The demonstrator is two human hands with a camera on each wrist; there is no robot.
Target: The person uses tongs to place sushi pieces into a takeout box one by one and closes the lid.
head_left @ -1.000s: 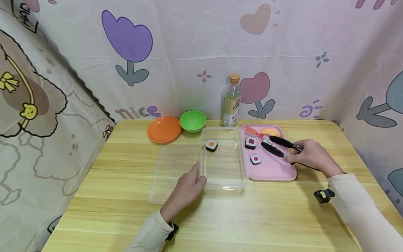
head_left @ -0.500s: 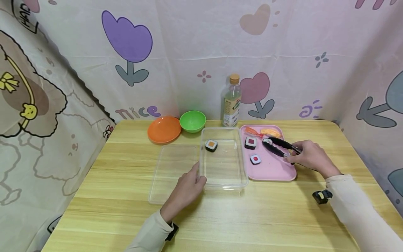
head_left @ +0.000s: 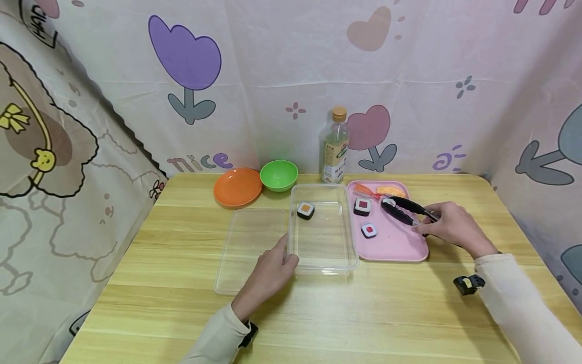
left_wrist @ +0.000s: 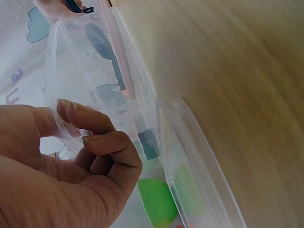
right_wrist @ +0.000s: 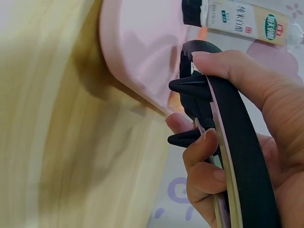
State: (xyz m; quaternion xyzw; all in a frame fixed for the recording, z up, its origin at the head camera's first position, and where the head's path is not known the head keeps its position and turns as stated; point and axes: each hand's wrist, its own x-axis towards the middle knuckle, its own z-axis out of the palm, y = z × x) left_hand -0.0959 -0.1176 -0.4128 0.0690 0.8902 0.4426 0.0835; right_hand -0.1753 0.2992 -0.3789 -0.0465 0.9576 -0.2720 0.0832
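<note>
My left hand [head_left: 273, 265] grips the left rim of a clear plastic container [head_left: 324, 253]; in the left wrist view, the thumb and curled fingers pinch its wall. Inside that container sits one sushi roll [head_left: 305, 210] with an orange centre. My right hand [head_left: 454, 227] holds black-handled tongs [head_left: 411, 206] over a pink tray [head_left: 391, 247]. A small whitish piece shows between the tong tips, mostly hidden. On the tray lie a sushi roll with a dark red centre [head_left: 362, 206], a smaller red-centred roll [head_left: 369, 230], a shrimp piece [head_left: 364, 189] and a yellow-orange piece [head_left: 391, 191].
A clear flat lid [head_left: 247, 253] lies on the wooden table [head_left: 327, 323], left of the container. Behind it are an orange plate [head_left: 237, 187] and a green bowl [head_left: 279, 176]. A tall bottle [head_left: 335, 151] stands behind the container, before a printed cloth.
The tong tips have drawn closer together around the whitish piece and shifted slightly right. My left hand and the container have stayed in place.
</note>
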